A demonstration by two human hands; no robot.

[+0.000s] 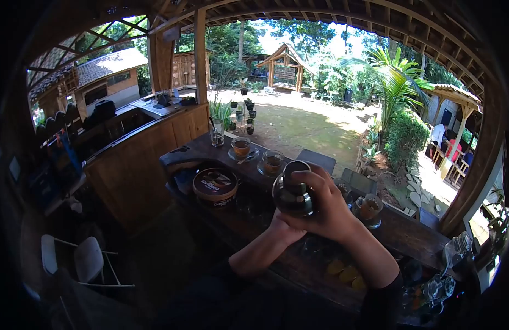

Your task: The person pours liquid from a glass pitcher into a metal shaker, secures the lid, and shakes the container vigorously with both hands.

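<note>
Above the dark wooden counter I hold a dark, shiny cocktail shaker with a rounded body and a narrower cap. My right hand wraps around its right side, with fingers reaching over toward the cap. From below, my left hand is closed around the lower part, its fingers partly hidden. A round brown ice cream tub with a lid stands left of the shaker. Behind it are a cup of brown drink and a second glass cup, both on saucers.
A tall glass stands at the counter's far left end. Right of my hands is another filled cup; glass jars sit at the far right. A folding chair is at lower left, near a wooden side counter.
</note>
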